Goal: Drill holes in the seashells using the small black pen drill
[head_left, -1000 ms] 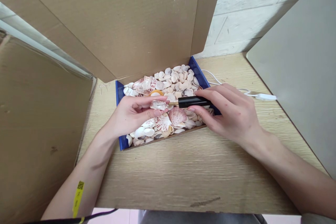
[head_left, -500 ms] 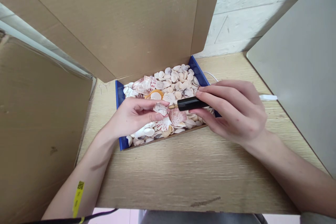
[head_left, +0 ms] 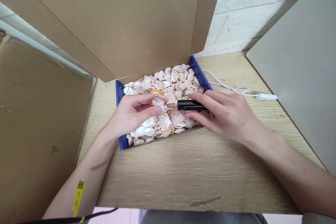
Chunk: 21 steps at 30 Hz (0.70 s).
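Between thumb and fingers, my left hand pinches a small whitish shell above the shell-filled box. My right hand is closed round a black pen-like drill, its brass-coloured tip pointing left. That tip reaches the right side of the held shell; whether it touches cannot be made out. Beneath both hands lies the box with blue sides, full of pale shells, among them a pinkish fan shell and an orange-rimmed one partly hidden behind my left fingers.
The box stands on a wooden table. A large cardboard panel rises behind it, another stands at the left, and a grey board at the right. A white cable with a small switch lies right of the box.
My right hand has lowered and shifted slightly left with the drill, uncovering more of the white cable. The shell in my left hand has turned and moved slightly up and left.
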{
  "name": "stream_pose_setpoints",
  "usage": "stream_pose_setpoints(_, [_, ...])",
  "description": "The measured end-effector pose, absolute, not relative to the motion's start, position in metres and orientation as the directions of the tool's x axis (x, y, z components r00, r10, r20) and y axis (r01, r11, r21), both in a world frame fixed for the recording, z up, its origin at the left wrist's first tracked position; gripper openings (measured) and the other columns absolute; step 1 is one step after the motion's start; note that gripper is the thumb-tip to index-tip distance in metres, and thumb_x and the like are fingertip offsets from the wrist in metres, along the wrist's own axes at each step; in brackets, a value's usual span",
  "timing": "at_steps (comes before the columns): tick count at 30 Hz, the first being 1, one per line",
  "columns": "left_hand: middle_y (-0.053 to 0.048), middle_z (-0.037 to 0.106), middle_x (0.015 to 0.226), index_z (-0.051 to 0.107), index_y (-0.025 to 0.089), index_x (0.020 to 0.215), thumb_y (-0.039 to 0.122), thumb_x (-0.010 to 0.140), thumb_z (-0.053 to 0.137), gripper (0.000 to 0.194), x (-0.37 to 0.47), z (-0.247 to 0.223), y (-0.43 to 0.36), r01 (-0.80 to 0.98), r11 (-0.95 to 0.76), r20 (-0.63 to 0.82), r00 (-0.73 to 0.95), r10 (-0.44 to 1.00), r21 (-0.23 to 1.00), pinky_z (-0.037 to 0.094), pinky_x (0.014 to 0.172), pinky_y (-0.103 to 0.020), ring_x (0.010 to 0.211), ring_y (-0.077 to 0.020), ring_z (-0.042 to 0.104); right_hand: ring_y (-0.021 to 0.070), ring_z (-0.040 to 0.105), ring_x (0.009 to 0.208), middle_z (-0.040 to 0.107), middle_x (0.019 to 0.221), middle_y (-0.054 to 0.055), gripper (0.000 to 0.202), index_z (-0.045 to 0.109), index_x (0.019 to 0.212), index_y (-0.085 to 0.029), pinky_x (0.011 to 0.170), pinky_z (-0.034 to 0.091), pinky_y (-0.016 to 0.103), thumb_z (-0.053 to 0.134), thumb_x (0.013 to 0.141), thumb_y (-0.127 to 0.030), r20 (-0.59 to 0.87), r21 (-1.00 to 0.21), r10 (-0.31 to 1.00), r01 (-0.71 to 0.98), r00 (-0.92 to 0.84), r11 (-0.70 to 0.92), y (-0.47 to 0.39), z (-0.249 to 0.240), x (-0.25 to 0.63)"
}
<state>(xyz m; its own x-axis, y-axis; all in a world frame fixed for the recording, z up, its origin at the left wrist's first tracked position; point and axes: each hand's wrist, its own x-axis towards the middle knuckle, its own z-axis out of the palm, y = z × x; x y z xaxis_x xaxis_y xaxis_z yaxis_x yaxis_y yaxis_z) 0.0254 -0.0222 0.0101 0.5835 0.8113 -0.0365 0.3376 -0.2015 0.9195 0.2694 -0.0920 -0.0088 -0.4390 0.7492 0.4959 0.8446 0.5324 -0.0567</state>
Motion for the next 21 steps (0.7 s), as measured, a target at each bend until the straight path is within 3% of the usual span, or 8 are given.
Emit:
stream_pose_setpoints(5, [-0.004,0.074,0.092,0.074,0.018,0.095,0.03,0.078,0.069,0.021,0.0264,0.0106,-0.023,0.342,-0.162,-0.074,0.584,0.808,0.926,0.054,0.07,-0.026,0.077,-0.0149,0.064,0.017,0.062,0.075,0.068,0.086,0.005,0.024,0.055,0.108,-0.017,0.061,0.046,0.029,0.057,0.089,-0.03,0.568,-0.043,0.689,0.819,-0.451,0.572,-0.0891,-0.0078,0.2697])
stream_pose_setpoints(12, [0.0,0.067,0.071,0.073,0.019,0.077,0.034,0.079,0.069,0.016,0.0225,0.0072,-0.0231,0.377,-0.192,-0.101,0.634,0.767,0.906,0.048,0.056,-0.021,0.064,-0.0125,0.057,0.0208,0.063,0.091,0.069,0.102,0.007,0.034,0.055,0.116,-0.023,0.075,0.051,0.035,0.064,0.084,-0.024,0.721,-0.038,0.581,0.815,-0.378,0.579,-0.0889,-0.0086,0.2701])
stream_pose_setpoints(21, [0.003,0.065,0.064,0.076,0.021,0.092,0.022,0.074,0.071,0.019,0.0254,0.0108,-0.0227,0.33,-0.192,-0.068,0.639,0.766,0.924,0.041,0.047,-0.015,0.052,-0.0065,0.047,0.0188,0.059,0.076,0.068,0.089,0.007,0.026,0.055,0.108,-0.016,0.067,0.049,0.032,0.058,0.088,-0.032,0.627,-0.072,0.672,0.83,-0.394,0.553,-0.0882,-0.0084,0.2682])
